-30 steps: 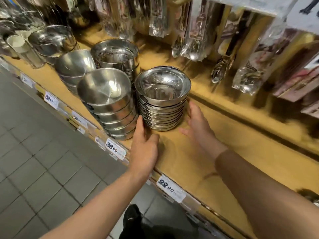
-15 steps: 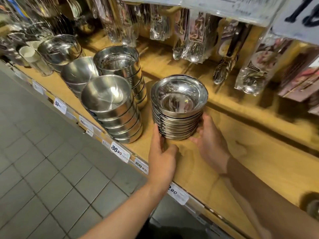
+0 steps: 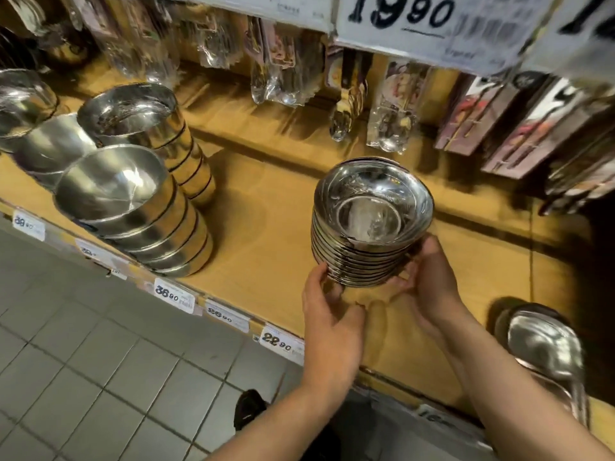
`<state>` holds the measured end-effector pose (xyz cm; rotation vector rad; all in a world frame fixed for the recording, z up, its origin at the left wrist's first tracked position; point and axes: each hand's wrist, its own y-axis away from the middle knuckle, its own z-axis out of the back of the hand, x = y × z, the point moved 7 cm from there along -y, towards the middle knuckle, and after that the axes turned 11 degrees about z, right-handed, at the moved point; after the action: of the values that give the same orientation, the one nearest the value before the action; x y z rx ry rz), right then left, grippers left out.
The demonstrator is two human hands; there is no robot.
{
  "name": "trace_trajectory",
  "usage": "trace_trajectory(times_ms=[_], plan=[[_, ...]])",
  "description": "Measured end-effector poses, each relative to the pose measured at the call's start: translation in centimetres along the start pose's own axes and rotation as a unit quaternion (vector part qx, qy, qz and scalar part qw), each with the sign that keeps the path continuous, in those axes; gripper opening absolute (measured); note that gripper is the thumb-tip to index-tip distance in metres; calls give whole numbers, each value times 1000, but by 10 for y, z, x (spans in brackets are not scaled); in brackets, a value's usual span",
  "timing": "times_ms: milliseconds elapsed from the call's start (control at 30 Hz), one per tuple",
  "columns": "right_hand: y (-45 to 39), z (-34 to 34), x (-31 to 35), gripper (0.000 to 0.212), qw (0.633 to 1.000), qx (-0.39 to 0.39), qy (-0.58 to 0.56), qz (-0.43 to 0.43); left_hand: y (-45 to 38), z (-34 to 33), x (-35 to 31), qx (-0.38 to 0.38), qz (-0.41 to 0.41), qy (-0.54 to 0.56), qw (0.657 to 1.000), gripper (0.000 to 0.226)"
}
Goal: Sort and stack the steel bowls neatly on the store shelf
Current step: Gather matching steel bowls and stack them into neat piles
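Stack of flat steel bowls [image 3: 369,224] shifted right from the deeper stacks [image 3: 133,211], near shelf [image 3: 266,227] front edge, left hand [image 3: 327,314] and right hand [image 3: 429,281] clasping its base

Both forearms are bare, with no sleeve, watch or ring visible on the left hand [image 3: 327,319] or right hand [image 3: 429,287]. At the bottom centre of the frame sits a dark shoe [image 3: 249,409].

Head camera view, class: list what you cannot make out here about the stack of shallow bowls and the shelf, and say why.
- Stack of shallow bowls: the exact count, since rims blur together.
- Whether its base touches the shelf: hidden by the left hand and right hand.
- Steel tray: blurred, partly cut off low on the right.
- Small print on the price tags: too small.
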<state>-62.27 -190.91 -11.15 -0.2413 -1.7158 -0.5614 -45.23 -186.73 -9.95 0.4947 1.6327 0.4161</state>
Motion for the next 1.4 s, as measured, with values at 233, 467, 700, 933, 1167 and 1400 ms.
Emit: trace_trajectory(times_ms=[233,467,700,933,1167,1400], plan=[[14,21,5,30,1000,-2,-30,-9,-66,40,-43,-78,-35,-79,993,10],[31,-3,17,23,996,52,-71,6,-101,2,-77,151,90,-152,973,43],[30,21,23,55,999,-22,-45,3,-93,-24,-71,193,86,-157,965,47],[37,53,33,51,994,-80,-75,-27,-79,-63,-63,219,100,-150,959,54],[35,64,37,55,996,-70,-47,-22,-77,-72,-61,226,113,-151,956,56],[37,64,41,51,996,-61,-58,-8,-76,-70,-77,204,88,-157,962,51]])
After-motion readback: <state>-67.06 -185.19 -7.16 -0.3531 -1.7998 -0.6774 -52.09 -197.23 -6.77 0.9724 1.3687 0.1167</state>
